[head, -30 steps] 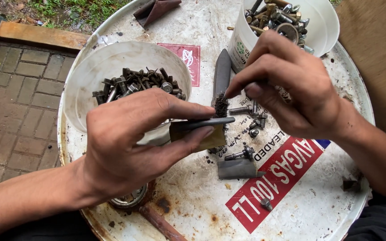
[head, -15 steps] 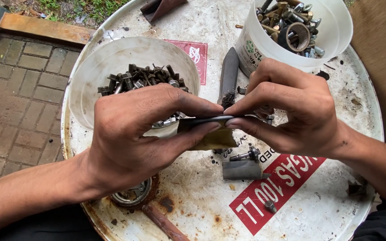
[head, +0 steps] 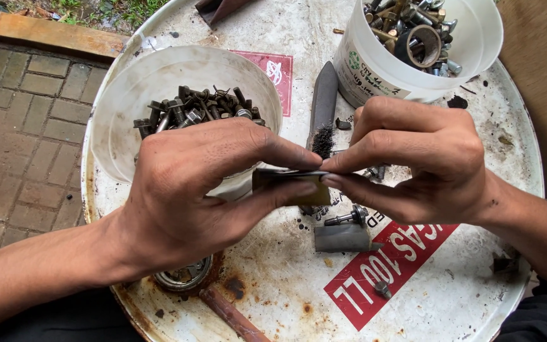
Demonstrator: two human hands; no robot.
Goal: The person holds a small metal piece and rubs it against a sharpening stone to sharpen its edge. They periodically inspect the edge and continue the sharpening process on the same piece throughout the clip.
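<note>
Together, both hands meet over the middle of a round, rust-flecked white drum lid (head: 273, 38), fingertips almost touching. The left hand (head: 204, 183) comes in from the lower left with its wrist bent and knuckles up; thumb and forefinger are pinched narrowly on a small flat piece (head: 289, 187), dark along its top edge and dull brass-yellow below. The right hand (head: 422, 158) reaches in from the right, fingers curled tight, its thumb and forefinger nipping the same piece at its right end. So the piece hangs between the two hands, held above the lid rather than lying on it.

Just behind the fingertips lies a wire brush (head: 321, 107) with a grey tapered handle and a dark, bristly head. Beyond the left hand stands a translucent white plastic bowl (head: 128, 101), heaped with dark, greasy bolts and screws (head: 197, 107). Beyond the right hand sits a white plastic bucket (head: 375, 69) filled with mixed nuts, bolts and a metal ring. Below the fingers, a bolt (head: 346, 218) rests beside a small grey block (head: 343, 239), with loose screws scattered near. Under the left wrist a round metal cap (head: 185, 277) shows, and a rusty rod (head: 229, 313) lies near the lid's front edge.
</note>
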